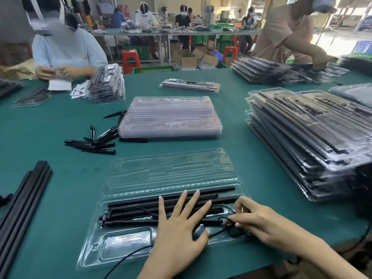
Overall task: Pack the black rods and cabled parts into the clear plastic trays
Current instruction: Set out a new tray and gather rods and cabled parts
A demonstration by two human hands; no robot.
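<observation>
An open clear plastic tray point(94, 244) lies in front of me on the green table, its lid half point(171, 168) folded back. Several black rods point(141, 200) sit in its upper slots, with a black cable point(227, 228) looped at the right end. My left hand point(181, 224) lies flat, fingers spread, pressing on the rods in the tray's middle. My right hand point(259, 220) has curled fingers pinching the cable loop at the tray's right end. Another thin cable point(128, 260) trails off the tray's front edge.
A stack of empty clear trays point(171, 117) stands in the table's middle. Loose black spiked parts point(96, 140) lie left of it, long black rods point(22, 198) at far left. Tall stacks of packed trays point(306, 137) fill the right. A person point(64, 49) works across the table.
</observation>
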